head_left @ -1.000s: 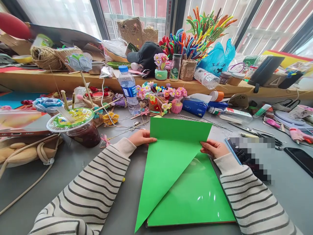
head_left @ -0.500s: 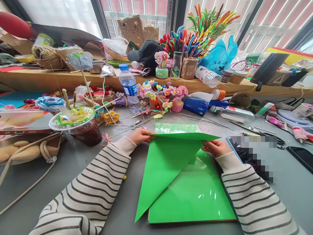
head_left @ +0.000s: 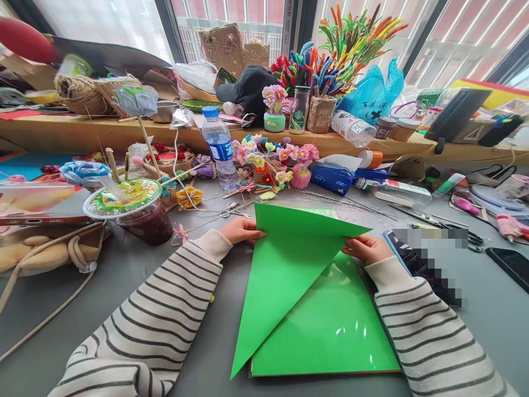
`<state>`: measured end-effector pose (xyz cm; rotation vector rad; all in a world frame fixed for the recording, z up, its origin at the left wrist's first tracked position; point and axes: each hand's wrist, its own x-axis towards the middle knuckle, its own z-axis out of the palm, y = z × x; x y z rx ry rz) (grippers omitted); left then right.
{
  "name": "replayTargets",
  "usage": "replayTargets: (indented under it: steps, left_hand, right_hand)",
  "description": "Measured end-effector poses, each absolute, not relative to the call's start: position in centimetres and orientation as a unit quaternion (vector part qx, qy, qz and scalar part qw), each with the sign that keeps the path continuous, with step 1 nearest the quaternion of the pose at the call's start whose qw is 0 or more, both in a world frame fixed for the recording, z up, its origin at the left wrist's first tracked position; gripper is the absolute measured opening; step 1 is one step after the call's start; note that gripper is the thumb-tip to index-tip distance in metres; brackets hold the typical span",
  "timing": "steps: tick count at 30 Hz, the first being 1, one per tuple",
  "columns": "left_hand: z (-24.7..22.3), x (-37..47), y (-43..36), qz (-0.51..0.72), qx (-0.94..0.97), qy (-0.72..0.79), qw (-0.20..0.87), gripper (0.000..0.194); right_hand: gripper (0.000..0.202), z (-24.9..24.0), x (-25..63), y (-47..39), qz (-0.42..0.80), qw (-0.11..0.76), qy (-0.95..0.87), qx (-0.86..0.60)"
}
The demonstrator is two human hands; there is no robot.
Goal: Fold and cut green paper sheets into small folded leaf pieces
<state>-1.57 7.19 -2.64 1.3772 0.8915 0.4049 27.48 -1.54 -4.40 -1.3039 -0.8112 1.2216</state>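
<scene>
A sheet of green paper (head_left: 285,270), folded into a triangle with a strip along its far side, is held up between my two hands. My left hand (head_left: 242,230) pinches its left edge near the crease, and my right hand (head_left: 366,249) grips the right corner. The far strip stands raised, tilted toward the window. Beneath the sheet lies a stack of green paper in a clear plastic sleeve (head_left: 330,336), its glossy surface catching the light. Part of the sleeve's far end shows behind the raised strip.
On the left stands a lidded drink cup (head_left: 142,220); a water bottle (head_left: 220,151) is farther back. Crochet flowers (head_left: 273,160) and a blue tissue pack (head_left: 330,179) line the table's rear. To the right lie a phone (head_left: 510,267), scissors (head_left: 442,220) and a pink glue gun (head_left: 510,226).
The far strip of the green paper has lifted from nearly edge-on to standing up, showing more of its face. Both hands stay almost in place, still pinching the sheet.
</scene>
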Motion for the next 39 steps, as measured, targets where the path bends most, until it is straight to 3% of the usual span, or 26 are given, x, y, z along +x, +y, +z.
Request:
replayTargets:
  steps: [14,20,39]
  left_hand:
    - [-2.4,-1.6,6.9,0.226,0.597,0.396,0.66,0.028]
    - [-2.2,-1.8,7.2,0.24,0.623,0.392,0.634,0.024]
    - [-1.9,-1.6,6.9,0.233,0.562,0.367,0.704,0.014]
  right_hand:
    - [0.022,-5.1,28.6,-1.4,0.497,0.529,-0.399,-0.561]
    - [0.014,-4.8,28.4,-1.5,0.429,0.518,-0.443,-0.592]
    - [0.009,-4.2,28.3,-1.9,0.386,0.514,-0.481,-0.596]
